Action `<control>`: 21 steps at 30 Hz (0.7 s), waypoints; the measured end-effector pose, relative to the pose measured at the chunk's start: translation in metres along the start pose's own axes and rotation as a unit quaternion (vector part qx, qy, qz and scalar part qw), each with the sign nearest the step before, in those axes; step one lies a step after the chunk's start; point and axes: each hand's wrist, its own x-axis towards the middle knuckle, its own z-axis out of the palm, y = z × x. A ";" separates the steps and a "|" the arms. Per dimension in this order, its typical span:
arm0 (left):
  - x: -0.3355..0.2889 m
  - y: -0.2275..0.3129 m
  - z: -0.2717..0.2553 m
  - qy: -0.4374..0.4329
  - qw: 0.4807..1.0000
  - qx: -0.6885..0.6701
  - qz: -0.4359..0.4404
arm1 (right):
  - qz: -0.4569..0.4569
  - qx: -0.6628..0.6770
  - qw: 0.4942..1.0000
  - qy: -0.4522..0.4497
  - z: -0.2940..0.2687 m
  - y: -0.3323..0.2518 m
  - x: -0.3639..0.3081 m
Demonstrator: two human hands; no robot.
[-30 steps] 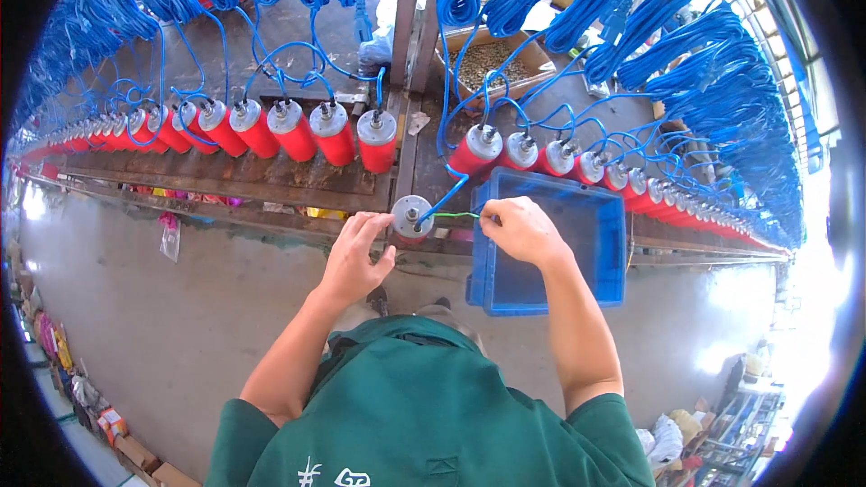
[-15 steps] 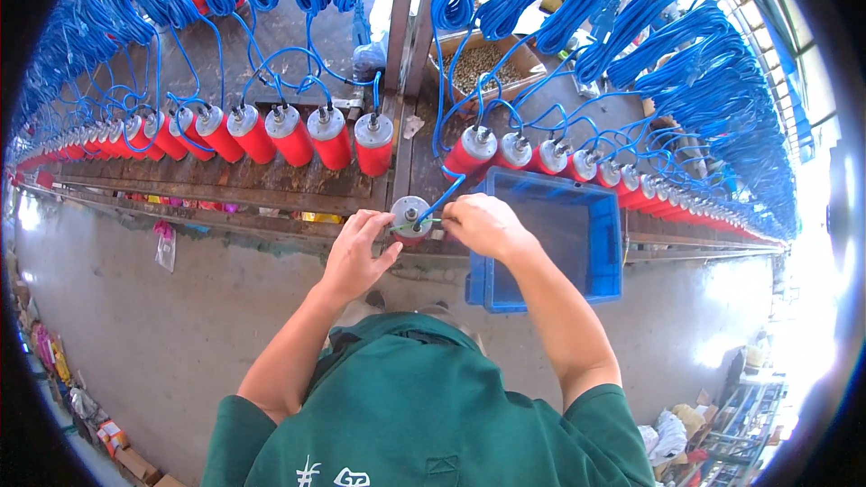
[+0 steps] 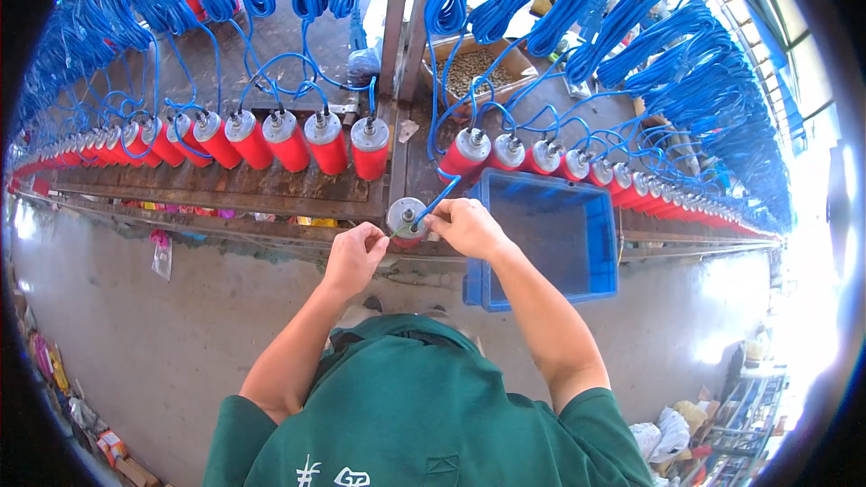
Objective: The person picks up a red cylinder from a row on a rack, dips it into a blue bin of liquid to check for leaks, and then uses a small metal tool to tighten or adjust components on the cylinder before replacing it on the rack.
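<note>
A red cylinder with a round metal top [image 3: 403,211] stands upright at the bench's front edge, between my two hands. A blue cable [image 3: 447,188] curves down to its top, where a thin green wire [image 3: 394,233] shows. My left hand [image 3: 354,260], at the cylinder's left side, is closed in a pinch on the green wire. On the other side my right hand [image 3: 471,228] has its thumb and fingers closed at the blue cable's end, close above the metal top. Its fingers partly hide the cable's end.
More red cylinders [image 3: 370,150] with blue cables line the bench [image 3: 298,188] on both sides. Coiled blue cables [image 3: 552,22] hang above. Right of my right hand is a blue plastic crate [image 3: 550,239]. Behind stands a cardboard box [image 3: 478,68] of small metal parts.
My right hand has moved left, closer to the metal top and the blue cable. My left hand's spread fingers have drawn together into a pinch slightly lower. The green wire shows less.
</note>
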 end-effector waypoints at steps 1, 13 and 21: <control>-0.001 0.002 -0.001 -0.010 1.000 -0.016 -0.009 | 0.002 0.000 1.000 0.001 0.002 0.003 0.000; -0.009 0.021 -0.002 -0.183 0.982 -0.052 -0.017 | 0.095 0.225 0.970 0.011 0.042 0.010 -0.021; -0.011 0.001 0.021 -0.191 0.965 -0.166 -0.064 | 0.043 0.238 0.967 0.080 0.071 0.006 -0.041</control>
